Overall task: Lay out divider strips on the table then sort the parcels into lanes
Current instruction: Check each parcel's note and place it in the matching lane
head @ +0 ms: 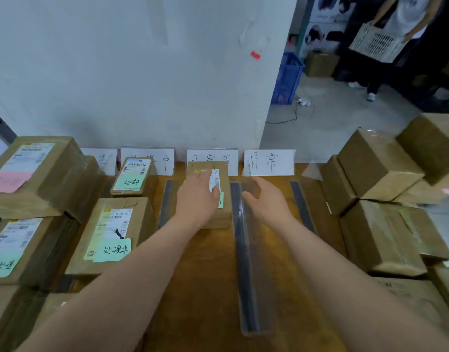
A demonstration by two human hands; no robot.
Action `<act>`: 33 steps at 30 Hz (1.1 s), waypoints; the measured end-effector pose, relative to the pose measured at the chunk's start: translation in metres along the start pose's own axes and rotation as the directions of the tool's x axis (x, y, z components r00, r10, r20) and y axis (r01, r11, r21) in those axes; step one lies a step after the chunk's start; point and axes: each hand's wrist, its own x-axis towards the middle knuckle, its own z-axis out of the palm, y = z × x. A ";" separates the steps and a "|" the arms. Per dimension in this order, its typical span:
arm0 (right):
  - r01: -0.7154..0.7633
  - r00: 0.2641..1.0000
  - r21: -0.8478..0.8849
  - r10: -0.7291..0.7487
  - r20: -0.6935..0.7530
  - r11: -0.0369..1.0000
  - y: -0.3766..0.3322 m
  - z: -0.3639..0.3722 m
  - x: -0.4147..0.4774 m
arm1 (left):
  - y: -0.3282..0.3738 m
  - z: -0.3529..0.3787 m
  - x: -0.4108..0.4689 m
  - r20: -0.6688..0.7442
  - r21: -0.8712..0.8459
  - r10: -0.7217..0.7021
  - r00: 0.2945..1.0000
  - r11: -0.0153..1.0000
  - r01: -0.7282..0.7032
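Observation:
A small brown parcel (219,214) lies in the middle lane, just below a handwritten lane sign (228,158). My left hand (196,199) rests flat on top of it, fingers spread over its white label. My right hand (266,199) hovers open just right of the parcel, above a long clear divider strip (246,262) with a dark core. Two more dark strips (165,204) (302,207) lie on the wooden table (205,288). Two parcels with green notes (111,237) (134,177) sit in the lane to the left.
Stacks of brown parcels stand at the left (32,171) and at the right (378,237). White lane signs (269,162) lean against the wall. A person with a pale crate (378,43) stands at the far right, near a blue crate (287,77).

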 end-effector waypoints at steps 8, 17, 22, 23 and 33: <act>-0.064 0.991 -0.089 0.053 -0.123 0.994 0.045 -0.085 -0.083 | 0.084 0.018 -0.065 0.027 0.006 0.288 0.957 0.958 -0.288; -0.252 0.943 -0.106 0.219 -0.250 0.962 0.132 -0.174 -0.178 | 0.167 0.076 -0.164 0.124 -0.115 0.434 0.892 0.900 -0.421; -0.314 0.939 -0.163 0.280 -0.199 0.935 0.194 -0.213 -0.226 | 0.204 0.123 -0.217 0.186 -0.175 0.413 0.892 0.907 -0.383; -0.310 0.945 -0.189 0.280 -0.169 0.932 0.205 -0.219 -0.235 | 0.210 0.133 -0.228 0.200 -0.182 0.394 0.897 0.914 -0.361; -0.305 0.952 -0.150 0.301 -0.054 0.940 0.295 -0.221 -0.305 | 0.231 0.220 -0.298 0.405 -0.187 0.101 0.909 0.982 -0.026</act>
